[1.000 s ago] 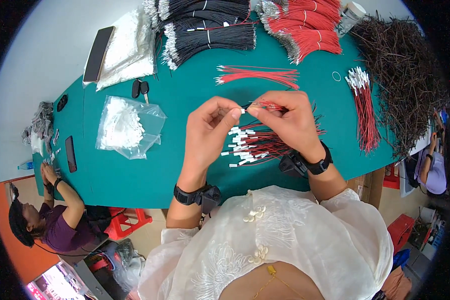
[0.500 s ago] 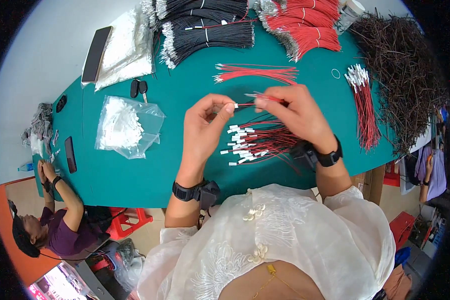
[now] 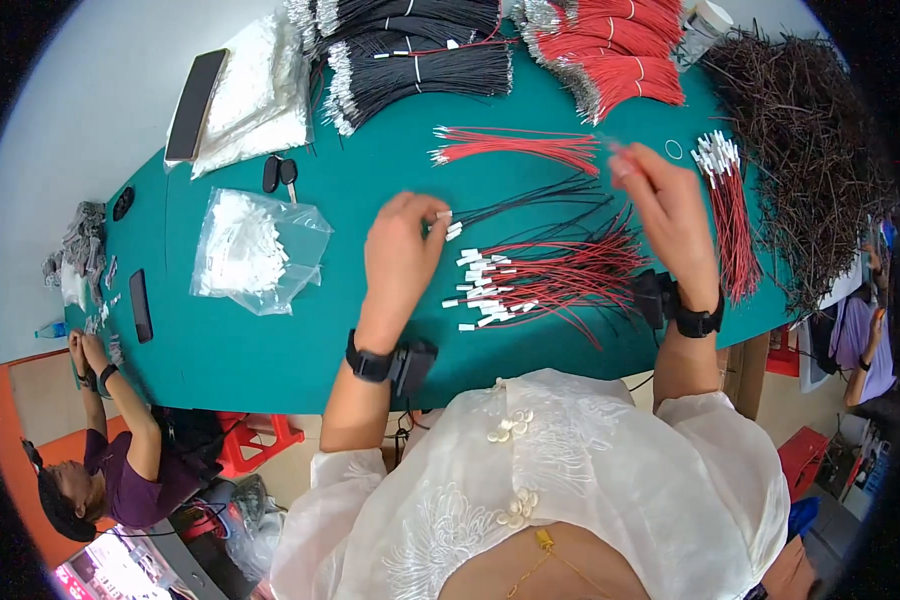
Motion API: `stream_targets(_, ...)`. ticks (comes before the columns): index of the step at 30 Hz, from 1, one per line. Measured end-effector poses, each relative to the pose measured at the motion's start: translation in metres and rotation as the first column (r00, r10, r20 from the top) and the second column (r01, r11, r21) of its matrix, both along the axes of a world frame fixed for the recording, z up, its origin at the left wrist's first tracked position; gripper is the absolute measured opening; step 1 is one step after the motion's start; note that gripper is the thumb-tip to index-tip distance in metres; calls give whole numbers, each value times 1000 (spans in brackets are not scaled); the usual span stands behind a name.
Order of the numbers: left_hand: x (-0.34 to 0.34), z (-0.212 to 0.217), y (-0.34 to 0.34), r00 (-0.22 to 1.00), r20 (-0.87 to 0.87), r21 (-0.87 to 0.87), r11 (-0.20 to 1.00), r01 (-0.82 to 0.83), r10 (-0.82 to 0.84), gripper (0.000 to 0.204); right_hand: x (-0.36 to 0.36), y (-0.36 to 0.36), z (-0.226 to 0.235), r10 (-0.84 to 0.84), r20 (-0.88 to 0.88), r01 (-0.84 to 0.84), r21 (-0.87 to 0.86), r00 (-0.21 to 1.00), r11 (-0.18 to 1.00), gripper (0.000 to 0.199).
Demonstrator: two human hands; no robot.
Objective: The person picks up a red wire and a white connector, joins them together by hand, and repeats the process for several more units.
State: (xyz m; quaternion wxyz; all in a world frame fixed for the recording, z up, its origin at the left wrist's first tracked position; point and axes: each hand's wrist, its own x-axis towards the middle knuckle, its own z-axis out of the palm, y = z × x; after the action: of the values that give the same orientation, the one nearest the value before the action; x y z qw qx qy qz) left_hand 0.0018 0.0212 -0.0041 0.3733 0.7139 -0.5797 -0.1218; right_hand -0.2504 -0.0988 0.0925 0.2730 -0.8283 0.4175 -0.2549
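Lying beside left grip (image 3: 402, 245), black wires (image 3: 532, 198); white-tipped

No lettering, number or sign can be read on anything in view.

white wall (image 3: 70, 150) | orange panel (image 3: 2, 440) | green tabletop (image 3: 240, 365) | red stool (image 3: 234, 452) | pale floor (image 3: 308, 470)

Black keys (image 3: 272, 174) lie out — a red stool (image 3: 232, 452) stands below.
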Motion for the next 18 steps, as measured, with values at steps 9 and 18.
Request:
stream_targets(9,4,19,-5,822,-567,40,995,95,-55,10,48,20,-21,167,310,-260,287,936,922,16)
stream_targets(18,-14,64,10,652,-745,-56,988,144,-137,11,49,28,-3,187,324,-294,320,927,901,13)
